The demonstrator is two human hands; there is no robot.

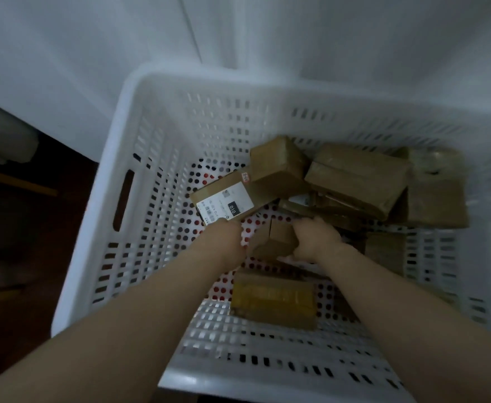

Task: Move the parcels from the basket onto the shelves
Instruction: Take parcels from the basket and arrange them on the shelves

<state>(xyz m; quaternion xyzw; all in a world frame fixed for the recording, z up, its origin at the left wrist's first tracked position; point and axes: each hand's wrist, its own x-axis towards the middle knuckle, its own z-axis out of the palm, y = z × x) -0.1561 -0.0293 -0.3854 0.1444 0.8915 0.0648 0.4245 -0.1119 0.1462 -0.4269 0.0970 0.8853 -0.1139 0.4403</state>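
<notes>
Right hand (317, 238) curls round small parcel (280, 238) at mid-floor of basket (128, 120); left hand (227, 239) at its 9 o'clock, grip unclear through blur; labelled parcel (227, 202) leans at 11 o'clock, heaped parcels (357, 181) at 2 o'clock; risk: the lift clips the labelled parcel and it slides; a one-sided hold lets the small parcel twist and drop.

One number can be read. A white paper label (224, 202) is stuck on a flat brown cardboard parcel (209, 191) lying near the middle of the white plastic basket with holes (128, 117). In a small black patch (234, 208) on that label, "010" is printed in white. The other print and bar codes there are too blurred. A small white sticker (244, 178) with red marks, nearer the basket's far wall, cannot be read.
</notes>
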